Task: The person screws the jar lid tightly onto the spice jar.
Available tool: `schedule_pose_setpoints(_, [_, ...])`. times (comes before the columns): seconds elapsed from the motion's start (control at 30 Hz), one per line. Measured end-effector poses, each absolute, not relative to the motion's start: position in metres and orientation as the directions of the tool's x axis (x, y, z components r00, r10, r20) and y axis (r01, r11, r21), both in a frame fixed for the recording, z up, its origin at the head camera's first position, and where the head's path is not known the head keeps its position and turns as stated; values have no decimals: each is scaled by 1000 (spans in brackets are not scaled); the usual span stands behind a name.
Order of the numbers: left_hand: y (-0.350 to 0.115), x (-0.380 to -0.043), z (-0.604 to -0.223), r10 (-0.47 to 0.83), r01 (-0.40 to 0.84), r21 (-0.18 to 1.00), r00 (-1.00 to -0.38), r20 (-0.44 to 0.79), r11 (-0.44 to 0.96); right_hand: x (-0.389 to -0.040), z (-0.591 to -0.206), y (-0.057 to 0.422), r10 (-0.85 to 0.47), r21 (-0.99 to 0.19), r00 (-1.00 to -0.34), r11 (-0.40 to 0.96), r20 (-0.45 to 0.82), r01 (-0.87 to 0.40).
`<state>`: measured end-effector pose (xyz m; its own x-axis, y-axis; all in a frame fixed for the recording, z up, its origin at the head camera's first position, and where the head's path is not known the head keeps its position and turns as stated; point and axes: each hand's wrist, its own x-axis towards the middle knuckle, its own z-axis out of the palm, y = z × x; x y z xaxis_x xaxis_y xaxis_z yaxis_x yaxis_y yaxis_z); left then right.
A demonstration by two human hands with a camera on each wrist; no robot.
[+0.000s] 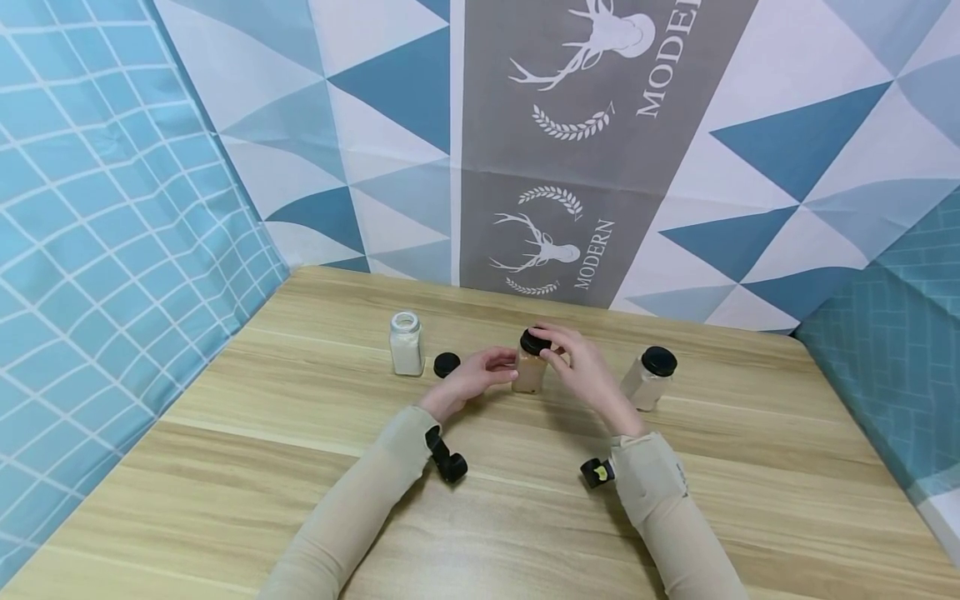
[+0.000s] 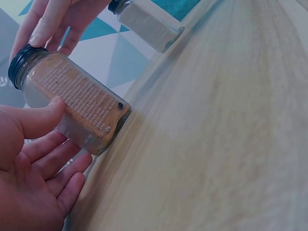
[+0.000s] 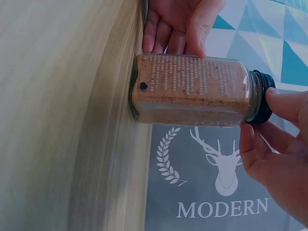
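A square glass spice jar [image 1: 528,375] with orange-brown powder and printed text stands upright on the table. My right hand [image 1: 588,371] pinches its black lid [image 3: 262,97] between thumb and fingers. On the jar's left side is my left hand [image 1: 476,375], its thumb tip right at the glass and its loosely bent fingers [image 2: 53,154] reaching beside the jar, not wrapped round it. Left of that hand lies a loose black lid [image 1: 447,364]. Behind it stands a lidless jar [image 1: 407,346] of white contents.
To the right, a third jar [image 1: 647,385] wears its black lid and holds pale contents. The wooden table [image 1: 480,517] ends at a patterned cloth backdrop [image 1: 390,150], with blue cloth [image 1: 90,233] along the left. Each wrist carries a black camera.
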<state>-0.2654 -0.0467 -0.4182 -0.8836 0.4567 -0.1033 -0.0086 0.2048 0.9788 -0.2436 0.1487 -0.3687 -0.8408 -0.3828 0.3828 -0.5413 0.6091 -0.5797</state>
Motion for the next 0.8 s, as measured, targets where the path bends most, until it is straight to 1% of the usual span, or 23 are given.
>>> schedule_pose_setpoints(0.2, [-47, -254, -399, 465, 28, 972, -881, -86, 234, -245, -368, 148, -355, -602, -848, 598, 393, -529])
schedule_pose_setpoints(0.33, [-46, -259, -408, 457, 25, 975, -886, -81, 222, -244, -368, 149, -374, -605, -838, 579, 398, -546])
schedule_pose_setpoints(0.53, [-44, -268, -425, 447, 13, 977, -891, -86, 214, -242, -366, 150, -423, -664, -825, 498, 375, -557])
schedule_pose_setpoints(0.67, [-43, -268, -426, 442, 31, 973, -894, -77, 231, -243, -367, 151, -435, -638, -819, 520, 375, -568])
schedule_pose_setpoints(0.8, [-43, -267, -426, 430, 35, 966, -899, -82, 257, -244, -367, 152, -438, -574, -807, 567, 397, -590])
